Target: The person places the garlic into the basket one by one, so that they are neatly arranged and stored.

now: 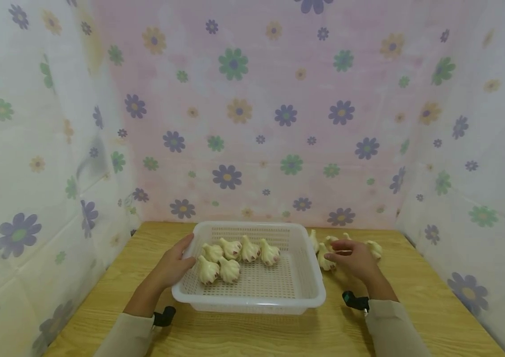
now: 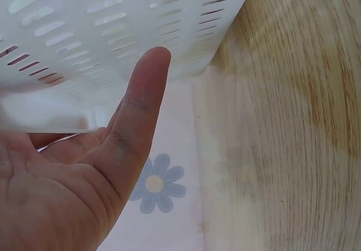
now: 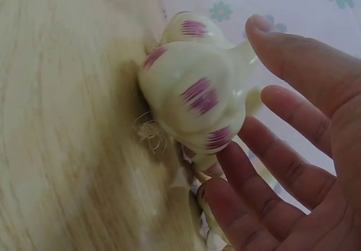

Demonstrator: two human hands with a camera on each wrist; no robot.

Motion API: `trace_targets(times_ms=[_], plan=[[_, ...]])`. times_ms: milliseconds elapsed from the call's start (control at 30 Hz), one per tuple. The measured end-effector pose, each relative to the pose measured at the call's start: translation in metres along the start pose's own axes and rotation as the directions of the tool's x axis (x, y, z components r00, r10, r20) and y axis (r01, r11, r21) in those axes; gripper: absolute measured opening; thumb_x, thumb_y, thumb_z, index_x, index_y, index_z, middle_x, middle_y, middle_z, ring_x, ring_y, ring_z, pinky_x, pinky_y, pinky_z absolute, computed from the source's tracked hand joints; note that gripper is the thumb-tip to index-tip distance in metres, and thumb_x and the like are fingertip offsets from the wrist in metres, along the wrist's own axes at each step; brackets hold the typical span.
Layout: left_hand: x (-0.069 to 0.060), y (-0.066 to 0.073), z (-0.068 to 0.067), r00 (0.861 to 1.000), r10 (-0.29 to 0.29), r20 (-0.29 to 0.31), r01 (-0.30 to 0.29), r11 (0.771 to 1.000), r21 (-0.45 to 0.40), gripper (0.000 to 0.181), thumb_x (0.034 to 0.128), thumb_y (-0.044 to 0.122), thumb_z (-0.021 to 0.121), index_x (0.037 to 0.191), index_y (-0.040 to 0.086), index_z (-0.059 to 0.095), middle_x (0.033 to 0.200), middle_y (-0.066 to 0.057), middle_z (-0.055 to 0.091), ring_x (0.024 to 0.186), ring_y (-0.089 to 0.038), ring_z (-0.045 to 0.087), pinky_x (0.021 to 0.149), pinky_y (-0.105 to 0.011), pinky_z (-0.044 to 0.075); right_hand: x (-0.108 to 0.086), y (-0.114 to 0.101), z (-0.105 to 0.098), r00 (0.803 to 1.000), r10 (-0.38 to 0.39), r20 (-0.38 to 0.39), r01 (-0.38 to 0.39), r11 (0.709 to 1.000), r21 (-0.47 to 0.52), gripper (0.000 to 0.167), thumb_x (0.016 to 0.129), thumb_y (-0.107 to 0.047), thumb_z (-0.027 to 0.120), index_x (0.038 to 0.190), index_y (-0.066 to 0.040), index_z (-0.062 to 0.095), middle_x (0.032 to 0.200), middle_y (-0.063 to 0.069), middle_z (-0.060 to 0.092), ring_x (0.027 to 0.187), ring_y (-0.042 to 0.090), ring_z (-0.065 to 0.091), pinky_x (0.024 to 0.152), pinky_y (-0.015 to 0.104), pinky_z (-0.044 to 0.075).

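Grip of the right hand (image 1: 355,260): standing wide, with the thumb well apart from the other fingers; nothing is being held.
Near garlic bulb (image 3: 192,90): lying on its side in front of that grip, its neck pointing toward the thumb. The fingertips are resting against it or just beside it; I cannot tell which.
Loose garlic bulbs (image 1: 373,249): sitting on the table around and behind the right hand, which is partly hiding some of them.
Basket (image 1: 256,301): standing to the left of the right-hand grip, near but apart from it, its right half showing bare slotted floor.
Bulbs in the basket (image 1: 270,253): lying beyond that bare floor, six of them, gathering toward the side away from the right hand.
Left hand (image 1: 172,267): holding the basket at its left rim, the thumb coming over the edge, one finger lying along the outside wall.
Step in hand: apparently taking up a loose bulb while the left hand is steadying the basket.
Next move: seemingly calling for the right thumb to be closing toward the fingers around the bulb's body, without nudging the neighbours behind it, while the left hand is keeping the rim from sliding.
Table (image 1: 234,337): lying beneath both hands, its wood grain showing between them and nearer the wearer.
Flowered curtain (image 1: 256,89): hanging farthest out, beyond both hands and along the sides.
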State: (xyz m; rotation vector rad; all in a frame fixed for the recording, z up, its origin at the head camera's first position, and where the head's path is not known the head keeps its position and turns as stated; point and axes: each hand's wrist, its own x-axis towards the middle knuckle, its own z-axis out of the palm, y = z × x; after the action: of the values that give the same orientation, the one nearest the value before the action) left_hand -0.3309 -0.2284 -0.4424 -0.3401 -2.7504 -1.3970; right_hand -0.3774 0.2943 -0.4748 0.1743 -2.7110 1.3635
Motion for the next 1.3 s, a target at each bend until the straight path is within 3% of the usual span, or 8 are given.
trace_targets(times_ms=[233,367,667,1300], plan=[[0.0001,-0.0003,-0.0006,1.000,0.002,0.010,-0.002,1.000,0.007,0.078,0.0957,0.013,0.054,0.165,0.003,0.019,0.171,-0.021,0.019,0.153,-0.048,0.027,0.118,-0.065,0.033,0.0002,0.0063,0.0032,0.998,0.055,-0.006,-0.055,0.998,-0.022,0.066,0.083,-0.050,0.083,0.133,-0.008,0.068,0.137,0.015,0.067,0.122,0.037,0.065,0.092,0.044,0.060],[-0.0013,-0.0014,-0.0014,1.000,0.004,0.007,-0.004,1.000,0.013,0.077,0.0963,0.013,0.053,0.165,0.002,0.019,0.171,-0.022,0.018,0.153,-0.049,0.025,0.118,-0.066,0.031,-0.0007,0.0058,0.0042,0.999,0.046,0.005,-0.045,0.999,-0.028,0.071,0.085,-0.050,0.082,0.137,-0.004,0.065,0.138,0.017,0.066,0.123,0.038,0.064,0.095,0.046,0.059],[-0.0002,-0.0018,-0.0017,1.000,0.021,0.011,-0.021,1.000,-0.002,0.077,0.0970,0.011,0.053,0.165,0.002,0.019,0.172,-0.021,0.017,0.156,-0.046,0.019,0.123,-0.064,0.024,-0.0045,0.0050,0.0041,0.999,0.048,0.004,-0.048,0.998,-0.049,0.070,0.085,-0.048,0.082,0.138,-0.004,0.065,0.138,0.017,0.066,0.123,0.036,0.064,0.099,0.049,0.057],[-0.0001,-0.0014,-0.0020,1.000,0.009,0.019,-0.009,1.000,0.009,0.077,0.0968,0.012,0.053,0.165,0.002,0.019,0.171,-0.022,0.017,0.155,-0.048,0.019,0.122,-0.066,0.023,-0.0024,0.0096,0.0029,0.997,0.072,0.014,-0.072,0.997,-0.032,0.067,0.086,-0.048,0.082,0.135,-0.004,0.067,0.136,0.017,0.067,0.118,0.032,0.066,0.093,0.043,0.059]])
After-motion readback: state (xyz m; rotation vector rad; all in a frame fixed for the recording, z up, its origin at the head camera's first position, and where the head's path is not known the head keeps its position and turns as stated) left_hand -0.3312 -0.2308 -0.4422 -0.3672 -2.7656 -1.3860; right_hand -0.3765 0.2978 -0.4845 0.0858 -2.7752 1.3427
